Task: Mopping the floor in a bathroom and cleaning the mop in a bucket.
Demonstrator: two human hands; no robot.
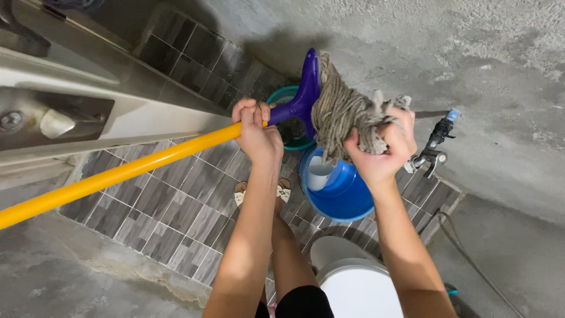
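Note:
My left hand [255,131] grips the yellow mop handle [118,174] just behind its purple head socket [303,94]. The handle runs off to the lower left. My right hand [382,150] is closed around the beige string mop head [344,112], squeezing the strands together. The mop head hangs over a blue bucket [341,191] on the floor, which has a white scoop cup [319,172] inside. A teal bucket [288,94] sits just behind the mop socket.
Grey rectangular floor tiles [170,206] lie below. A wall tap [435,147] with a blue cap sticks out of the rough concrete wall at the right. A white toilet [353,282] is by my knees. A door edge with a metal latch [53,121] is at left.

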